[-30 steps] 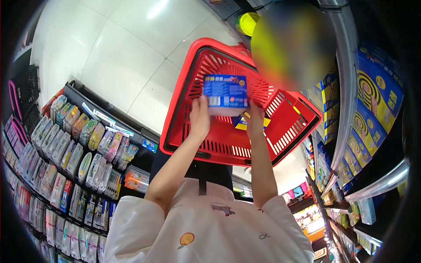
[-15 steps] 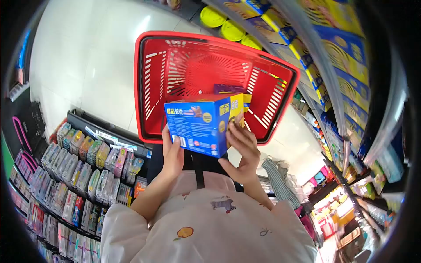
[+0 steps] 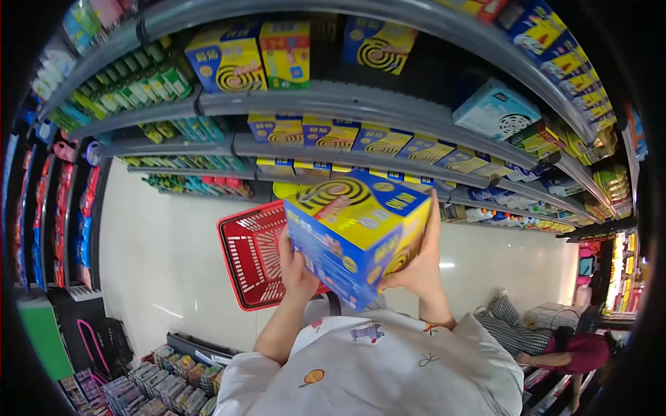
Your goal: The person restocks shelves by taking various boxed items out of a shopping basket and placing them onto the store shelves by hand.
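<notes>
A blue and yellow mosquito coil box (image 3: 361, 232), printed with a black spiral, is held up between my two hands in front of my chest. My left hand (image 3: 298, 276) grips its left side, and my right hand (image 3: 422, 272) wraps round the opposite side. The box is tilted, with its yellow spiral face upward. Below and behind it, the red shopping basket (image 3: 232, 260) stands on the floor, partly covered by the box and my left hand.
Ahead, a shelf unit (image 3: 333, 100) carries similar mosquito coil boxes (image 3: 232, 61), green bottles (image 3: 156, 83) and a light blue box (image 3: 496, 111). Small packaged goods (image 3: 156, 381) fill a rack at lower left. Another person (image 3: 583, 352) in a dark red top is at right.
The mosquito coil box has risen from over the basket toward the shelves and turned so its spiral face shows. My view has tilted up, bringing the shelves ahead into sight.
</notes>
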The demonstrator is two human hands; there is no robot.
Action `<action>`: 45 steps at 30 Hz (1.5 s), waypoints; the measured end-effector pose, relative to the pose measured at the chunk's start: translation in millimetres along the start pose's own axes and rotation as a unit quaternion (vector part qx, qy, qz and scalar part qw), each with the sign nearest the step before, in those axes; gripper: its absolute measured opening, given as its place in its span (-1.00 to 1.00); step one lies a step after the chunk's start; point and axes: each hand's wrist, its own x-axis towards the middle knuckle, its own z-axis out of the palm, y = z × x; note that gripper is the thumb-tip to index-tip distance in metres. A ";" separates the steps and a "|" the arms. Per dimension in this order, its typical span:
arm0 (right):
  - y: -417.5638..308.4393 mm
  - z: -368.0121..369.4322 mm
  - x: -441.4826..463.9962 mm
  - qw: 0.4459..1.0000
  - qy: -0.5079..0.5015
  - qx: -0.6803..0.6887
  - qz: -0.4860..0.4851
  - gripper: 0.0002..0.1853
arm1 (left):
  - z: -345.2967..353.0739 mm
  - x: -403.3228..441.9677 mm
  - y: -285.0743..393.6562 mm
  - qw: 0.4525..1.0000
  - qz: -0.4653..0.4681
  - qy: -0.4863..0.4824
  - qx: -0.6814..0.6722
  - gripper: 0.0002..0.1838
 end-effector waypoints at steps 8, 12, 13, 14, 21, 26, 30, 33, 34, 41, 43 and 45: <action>-11.2 -55.5 101.8 0.979 0.067 -0.082 -0.177 0.21 | 103.6 165.9 33.5 0.885 0.244 -0.118 0.380 -0.51; -3.8 -39.5 167.8 0.952 0.142 -0.145 -0.230 0.01 | 110.0 253.6 2.3 0.893 0.194 -0.060 0.402 -0.55; -1.1 -36.7 179.6 0.951 0.147 -0.159 -0.220 0.02 | 109.0 266.5 -0.9 0.903 0.155 -0.055 0.398 -0.55; -0.9 -32.2 189.4 0.950 0.152 -0.173 -0.208 0.04 | 106.3 280.2 -3.4 0.911 0.114 -0.049 0.394 -0.56; 2.4 -12.7 206.0 0.942 0.131 -0.274 -0.144 0.05 | 62.1 320.1 -42.9 0.942 0.015 -0.002 0.334 -0.63; 24.7 -14.4 218.9 0.913 0.149 -0.349 -0.150 0.07 | 93.2 268.5 -3.6 0.978 -0.010 0.025 0.205 -0.60; 33.9 -12.0 230.8 0.874 0.201 -0.392 -0.206 0.03 | 87.7 254.1 -0.5 0.792 0.169 -0.162 0.564 -0.37; 37.3 -18.8 237.9 0.891 0.153 -0.387 -0.182 -0.07 | 74.6 266.6 -11.4 0.777 0.136 -0.149 0.596 -0.31; 35.5 -21.8 237.2 0.886 0.149 -0.401 -0.180 -0.10 | 74.6 267.1 -14.1 0.784 0.144 -0.153 0.585 -0.33; 35.8 -36.6 241.5 0.842 0.136 -0.475 -0.216 -0.16 | 87.5 267.8 -13.0 0.749 0.088 -0.128 0.644 -0.50; 36.5 -38.4 241.6 0.828 0.140 -0.493 -0.227 -0.17 | 79.2 272.1 -18.8 0.759 0.117 -0.137 0.626 -0.56; 36.8 -40.4 243.2 0.812 0.137 -0.512 -0.244 -0.18 | 75.2 274.5 -21.2 0.757 0.127 -0.131 0.627 -0.57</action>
